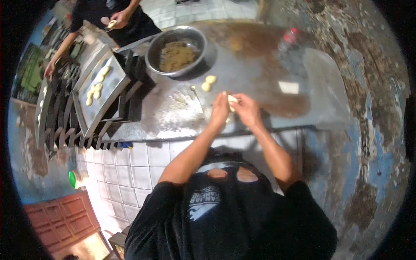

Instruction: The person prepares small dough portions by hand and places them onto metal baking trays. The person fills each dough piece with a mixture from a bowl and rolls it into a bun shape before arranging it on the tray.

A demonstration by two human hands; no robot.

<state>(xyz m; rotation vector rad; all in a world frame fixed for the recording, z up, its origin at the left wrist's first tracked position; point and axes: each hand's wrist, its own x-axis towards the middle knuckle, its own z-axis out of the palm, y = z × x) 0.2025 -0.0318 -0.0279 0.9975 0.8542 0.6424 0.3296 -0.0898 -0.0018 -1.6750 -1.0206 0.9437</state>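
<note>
My left hand (220, 108) and my right hand (247, 111) meet over the near part of the metal table (260, 123). Both sets of fingers close around a small pale piece of dough (233, 99). Just beyond my left hand, pale yellow dough pieces (209, 83) lie on the tabletop. Farther back stands a wide metal bowl (203, 43) with a brown crumbly filling (177, 57) inside; a smear of light residue (184, 99) marks the table in front of it.
At the left, a tilted tray (113, 80) with several dough pieces rests on stacked dark trays (65, 125). Beyond it another person (116, 17) holds a dough piece. A red-capped clear bottle (288, 40) stands at the back right, and a plastic sheet (325, 82) covers the right end.
</note>
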